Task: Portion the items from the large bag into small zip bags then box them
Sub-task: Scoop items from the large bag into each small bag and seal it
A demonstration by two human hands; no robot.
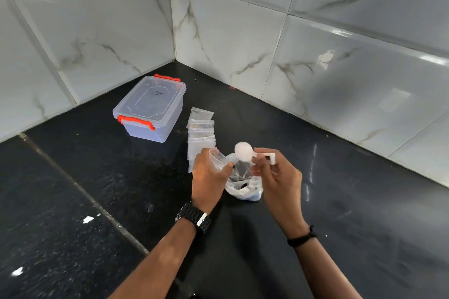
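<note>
My left hand holds a small clear zip bag upright with its mouth open. My right hand pinches the handle of a white plastic scoop, whose bowl is heaped with white powder and sits just right of the bag's mouth. Below, between both hands, the large clear bag rests on the black counter with white contents at its bottom. Several small zip bags lie in an overlapping row behind my left hand.
A clear plastic box with orange latches, lid on, stands at the back left near the wall corner. Marble-look tiled walls close in the counter on two sides. I wear a black watch on my left wrist.
</note>
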